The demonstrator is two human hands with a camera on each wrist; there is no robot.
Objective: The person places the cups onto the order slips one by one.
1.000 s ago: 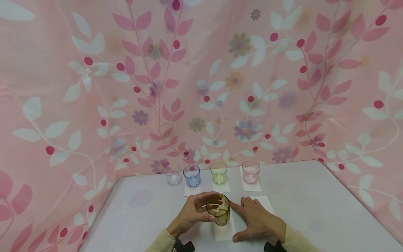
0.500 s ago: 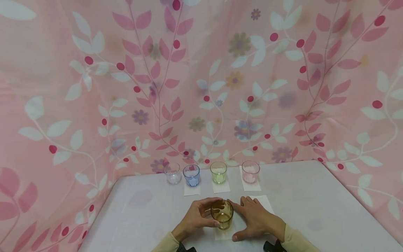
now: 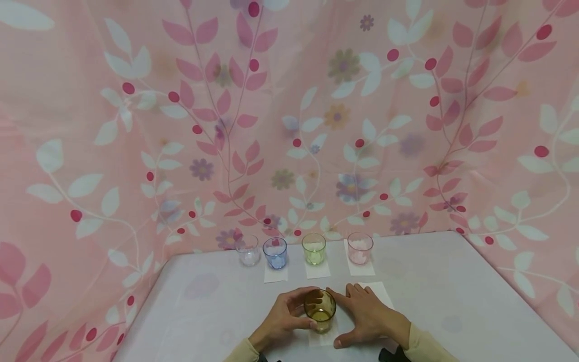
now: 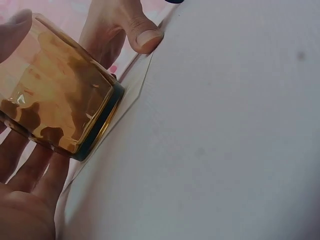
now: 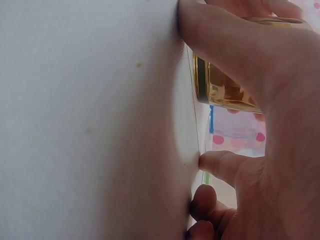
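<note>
An amber glass [image 3: 320, 314] stands nearly upright at the front middle of the table, over a white paper slip [image 3: 322, 340]. My left hand [image 3: 289, 314] grips it from the left, thumb on the near side and fingers round the far side. In the left wrist view the glass's dark base [image 4: 102, 125] is at the paper; whether it fully rests there I cannot tell. My right hand [image 3: 368, 314] lies on the table to the right, fingers and thumb spread, its index finger close to the glass. Another paper [image 3: 381, 292] is partly hidden beneath this hand.
Along the back of the white table [image 3: 452, 281] stand a clear glass [image 3: 248, 251], a blue glass [image 3: 275, 254], a green glass [image 3: 314, 250] and a pink glass [image 3: 360, 249]. White slips lie under the last three. A pink floral curtain [image 3: 289, 125] hangs behind.
My left hand has moved the amber glass down, nearer and slightly right onto the front slip's area, with little motion in the last half second. The right hand stays put.
</note>
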